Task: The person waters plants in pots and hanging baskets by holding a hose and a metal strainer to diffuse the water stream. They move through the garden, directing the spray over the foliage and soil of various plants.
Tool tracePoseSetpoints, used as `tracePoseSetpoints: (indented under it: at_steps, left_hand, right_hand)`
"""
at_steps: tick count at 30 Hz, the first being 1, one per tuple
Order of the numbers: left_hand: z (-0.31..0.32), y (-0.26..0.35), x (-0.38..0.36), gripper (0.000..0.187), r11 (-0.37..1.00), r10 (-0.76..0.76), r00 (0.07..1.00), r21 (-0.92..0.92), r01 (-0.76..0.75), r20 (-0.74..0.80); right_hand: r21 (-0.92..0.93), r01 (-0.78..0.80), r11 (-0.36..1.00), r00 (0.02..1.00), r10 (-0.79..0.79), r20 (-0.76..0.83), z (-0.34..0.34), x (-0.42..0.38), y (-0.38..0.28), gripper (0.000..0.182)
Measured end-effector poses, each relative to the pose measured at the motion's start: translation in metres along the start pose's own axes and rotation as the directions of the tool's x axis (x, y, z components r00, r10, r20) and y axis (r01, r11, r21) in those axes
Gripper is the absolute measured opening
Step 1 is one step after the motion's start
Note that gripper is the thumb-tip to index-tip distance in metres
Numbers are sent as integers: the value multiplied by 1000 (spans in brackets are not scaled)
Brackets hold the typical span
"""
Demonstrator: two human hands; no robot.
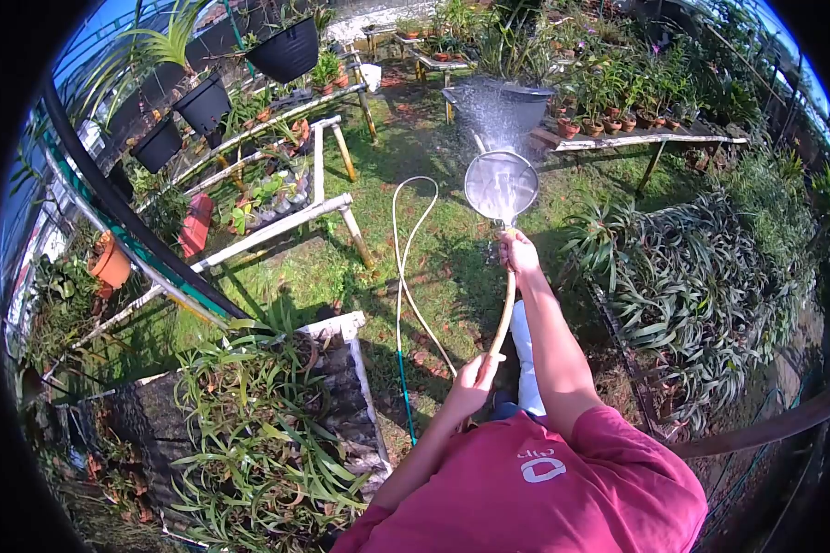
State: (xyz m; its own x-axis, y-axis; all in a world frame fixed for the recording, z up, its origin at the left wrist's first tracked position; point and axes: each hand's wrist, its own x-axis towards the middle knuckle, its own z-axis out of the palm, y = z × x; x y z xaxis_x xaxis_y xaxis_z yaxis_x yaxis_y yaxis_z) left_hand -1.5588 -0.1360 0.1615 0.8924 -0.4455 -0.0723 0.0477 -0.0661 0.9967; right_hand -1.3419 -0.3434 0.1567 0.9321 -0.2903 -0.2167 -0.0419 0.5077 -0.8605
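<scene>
My right hand (518, 252) is closed round the upper end of a pale yellow garden hose (508, 309). Just beyond the fingers is a round, pale, mesh-like disc with a dark rim (501, 186), resembling a strainer; how it joins the hose is hidden by my hand. Water (496, 109) sprays out past the disc in a fine shower, toward a large dark hanging pot (503, 109). Lower down, my left hand (473, 380) wraps round the same hose near my body.
A loop of hose (399, 276) with a green section (406, 396) lies on the grass. Potted plants stand on a bench (655, 136) at the far right. Dense leafy plants fill beds at left (258, 424) and right (701, 286). Black pots (286, 51) hang at upper left.
</scene>
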Motion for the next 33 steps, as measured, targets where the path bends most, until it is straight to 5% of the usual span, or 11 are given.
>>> tracePoseSetpoints:
  at_steps: [9, 14, 19, 26, 33]
  left_hand:
    - [1, -34, -16, 25, 974, -103, 990, -192, 120, 96]
    - [-4, -13, 7, 28, 998, 66, 996, -21, -65, 56]
    - [5, 49, 52, 26, 948, 272, 962, 172, -270, 12]
    - [29, 143, 98, 34, 903, 367, 927, 267, -337, -72]
    - [61, 175, 103, 36, 897, 405, 910, 230, -376, -90]
  right_hand:
    - [-97, 123, 988, 990, -129, -53, -3, -37, 1, 5]
    - [-25, 204, 979, 978, -205, -35, 3, -15, -29, 3]
    - [-40, 285, 958, 957, -281, 77, 37, 0, -123, 6]
    - [32, 490, 871, 846, -484, 225, 82, 2, -263, 7]
    - [-5, 541, 841, 814, -522, 255, 83, -1, -310, 10]
